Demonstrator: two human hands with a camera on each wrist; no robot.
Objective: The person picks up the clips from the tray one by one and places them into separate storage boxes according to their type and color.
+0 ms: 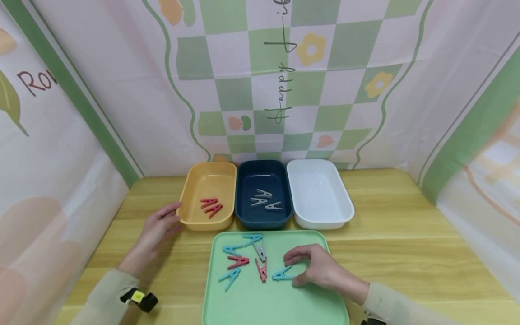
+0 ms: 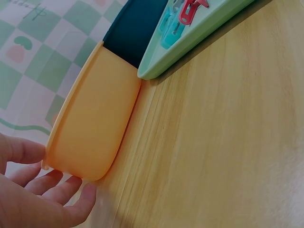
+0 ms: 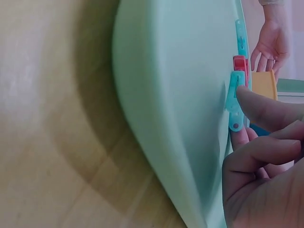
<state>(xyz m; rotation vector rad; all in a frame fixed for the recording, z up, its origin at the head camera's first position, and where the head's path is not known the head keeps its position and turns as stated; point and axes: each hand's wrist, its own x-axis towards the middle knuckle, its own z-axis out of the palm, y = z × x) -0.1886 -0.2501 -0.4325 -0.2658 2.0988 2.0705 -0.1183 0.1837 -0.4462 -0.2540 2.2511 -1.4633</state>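
Note:
My right hand is over the green tray, thumb and bent index finger on either side of a light-blue clothespin. In the right wrist view the thumb overlaps this clothespin, which lies on the tray. My left hand rests at the left end of the yellow basin. Its thumb is at the rim and its relaxed fingers lie along the outer wall in the left wrist view. Other clothespins on the tray are light blue, red and grey.
Behind the tray, the yellow basin holds two red clothespins. A navy basin in the middle contains three grey clothespins. On the right stands a white basin. Patterned cloth encloses the wooden table.

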